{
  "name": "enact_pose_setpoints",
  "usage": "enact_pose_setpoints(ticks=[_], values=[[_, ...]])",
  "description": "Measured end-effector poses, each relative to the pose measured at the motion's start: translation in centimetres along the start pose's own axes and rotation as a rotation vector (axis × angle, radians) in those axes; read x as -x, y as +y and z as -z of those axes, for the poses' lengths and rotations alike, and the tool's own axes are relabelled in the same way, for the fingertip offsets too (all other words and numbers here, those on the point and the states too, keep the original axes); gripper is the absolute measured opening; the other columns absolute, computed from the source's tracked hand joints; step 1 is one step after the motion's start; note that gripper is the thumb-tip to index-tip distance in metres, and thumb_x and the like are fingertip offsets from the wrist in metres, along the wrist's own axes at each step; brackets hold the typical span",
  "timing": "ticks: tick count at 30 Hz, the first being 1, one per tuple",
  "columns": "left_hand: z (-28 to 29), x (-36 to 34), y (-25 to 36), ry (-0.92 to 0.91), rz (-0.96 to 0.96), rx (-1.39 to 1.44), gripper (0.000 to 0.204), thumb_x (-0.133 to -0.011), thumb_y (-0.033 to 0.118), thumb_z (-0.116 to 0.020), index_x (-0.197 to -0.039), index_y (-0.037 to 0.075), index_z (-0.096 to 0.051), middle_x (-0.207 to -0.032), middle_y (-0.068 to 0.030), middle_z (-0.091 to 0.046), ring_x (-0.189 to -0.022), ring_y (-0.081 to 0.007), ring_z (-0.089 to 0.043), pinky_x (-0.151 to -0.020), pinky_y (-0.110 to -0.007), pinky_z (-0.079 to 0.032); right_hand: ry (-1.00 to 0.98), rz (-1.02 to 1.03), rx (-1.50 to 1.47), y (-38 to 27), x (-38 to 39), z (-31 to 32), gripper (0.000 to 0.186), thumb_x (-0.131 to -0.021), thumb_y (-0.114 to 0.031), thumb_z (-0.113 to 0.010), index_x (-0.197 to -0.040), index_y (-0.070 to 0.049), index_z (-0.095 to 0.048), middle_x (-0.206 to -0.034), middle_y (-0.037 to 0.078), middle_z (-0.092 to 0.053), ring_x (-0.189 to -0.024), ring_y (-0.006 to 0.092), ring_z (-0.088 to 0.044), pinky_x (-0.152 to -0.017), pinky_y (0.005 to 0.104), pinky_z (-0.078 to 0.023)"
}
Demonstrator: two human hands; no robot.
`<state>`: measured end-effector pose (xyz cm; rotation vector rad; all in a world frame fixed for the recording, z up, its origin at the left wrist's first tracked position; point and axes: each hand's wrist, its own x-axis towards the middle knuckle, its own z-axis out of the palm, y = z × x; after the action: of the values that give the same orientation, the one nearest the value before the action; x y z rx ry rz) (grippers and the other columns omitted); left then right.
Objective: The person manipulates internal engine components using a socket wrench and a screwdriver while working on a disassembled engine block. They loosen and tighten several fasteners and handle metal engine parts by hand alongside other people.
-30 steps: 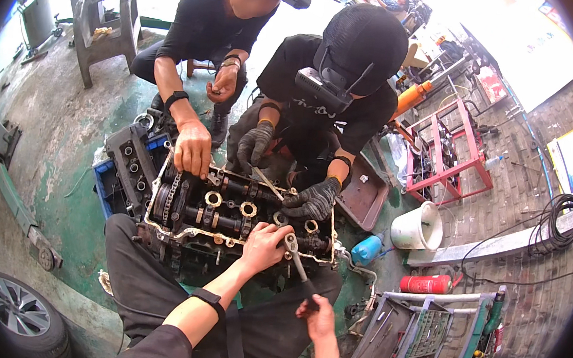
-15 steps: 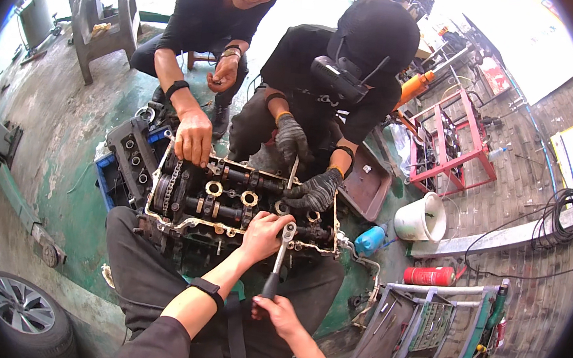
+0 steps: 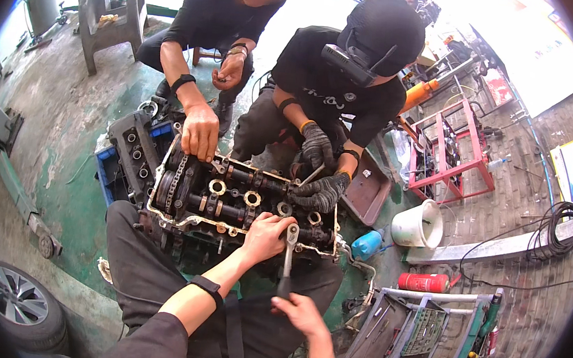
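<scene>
An engine cylinder head [image 3: 220,208], with camshafts, a timing chain [image 3: 178,184] and a pale gasket edge, lies before me. My left hand [image 3: 266,235] is closed at the head of a steel ratchet [image 3: 293,233], fingertips against it over the engine's near side. My right hand [image 3: 298,314] grips the black handle below. A gloved co-worker's hands [image 3: 321,190] hold a thin metal tool at the far right of the engine. A bare-handed co-worker's hand [image 3: 200,130] touches the far left corner; their other hand [image 3: 229,73] is raised with something small in it.
A blue crate [image 3: 105,175] with engine parts is at left. A brown tray [image 3: 369,203], white bucket [image 3: 408,230], blue jug [image 3: 366,244], fire extinguisher [image 3: 423,282] and tool cart [image 3: 381,344] are at right. A wheel [image 3: 20,299] lies lower left, a stool [image 3: 110,10] farther back.
My right hand and the ratchet handle have swung left from a second ago, then slightly back to the right. The gloved co-worker's tool has changed angle as their hands moved.
</scene>
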<state>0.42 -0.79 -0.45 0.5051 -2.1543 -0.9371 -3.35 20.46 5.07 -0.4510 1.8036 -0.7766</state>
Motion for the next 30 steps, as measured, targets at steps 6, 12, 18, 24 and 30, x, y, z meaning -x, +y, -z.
enact_pose_setpoints(ticks=[6,12,18,24,30], values=[[0.3,-0.2,-0.4,-0.032,-0.126,-0.020,0.038,-0.068,0.017,-0.074,-0.105,0.012,-0.067,-0.090,-0.0061,-0.070,-0.082,-0.0201,-0.065,-0.078,-0.035,-0.047,0.041,0.075,0.027,-3.3,-1.0,-8.3,0.041,-0.089,-0.041,-0.060,-0.092,0.000,-0.063,-0.074,0.012,-0.065,-0.071,0.0225,-0.065,-0.069,0.0349,-0.049],[-0.6,0.1,-0.5,0.006,-0.119,-0.053,0.032,-0.071,0.016,-0.071,-0.102,0.013,-0.065,-0.090,-0.0044,-0.070,-0.084,-0.0190,-0.066,-0.078,-0.035,-0.047,0.049,0.079,0.140,-1.1,-0.2,-4.1,0.039,-0.085,-0.037,-0.067,-0.097,0.000,-0.063,-0.081,0.013,-0.067,-0.077,0.0211,-0.066,-0.071,0.0327,-0.049],[-0.1,-0.1,0.0,-0.004,-0.113,-0.078,0.036,-0.068,0.006,-0.065,-0.104,0.010,-0.062,-0.085,-0.0056,-0.069,-0.079,-0.0200,-0.066,-0.077,-0.034,-0.047,0.275,0.084,-0.174,1.1,1.5,3.7,0.039,-0.080,-0.013,-0.073,-0.111,0.006,-0.060,-0.094,0.011,-0.067,-0.078,0.0148,-0.063,-0.071,0.0281,-0.049],[0.0,0.1,0.2,0.000,-0.090,-0.077,0.035,-0.069,0.008,-0.065,-0.104,0.010,-0.062,-0.082,-0.0060,-0.069,-0.077,-0.0214,-0.066,-0.078,-0.036,-0.047,0.408,0.056,-0.095,-0.3,1.6,5.0,0.031,-0.086,-0.016,-0.067,-0.110,0.003,-0.064,-0.092,0.009,-0.067,-0.079,0.0140,-0.063,-0.072,0.0279,-0.050],[0.2,-0.5,0.6,-0.006,-0.105,-0.027,0.038,-0.068,0.007,-0.067,-0.106,0.011,-0.062,-0.084,-0.0074,-0.068,-0.078,-0.0225,-0.066,-0.078,-0.036,-0.047,0.031,0.092,-0.196,-0.4,-0.7,-2.3,0.030,-0.090,-0.024,-0.064,-0.102,0.003,-0.061,-0.079,0.000,-0.060,-0.071,0.0072,-0.051,-0.065,0.0250,-0.044]])
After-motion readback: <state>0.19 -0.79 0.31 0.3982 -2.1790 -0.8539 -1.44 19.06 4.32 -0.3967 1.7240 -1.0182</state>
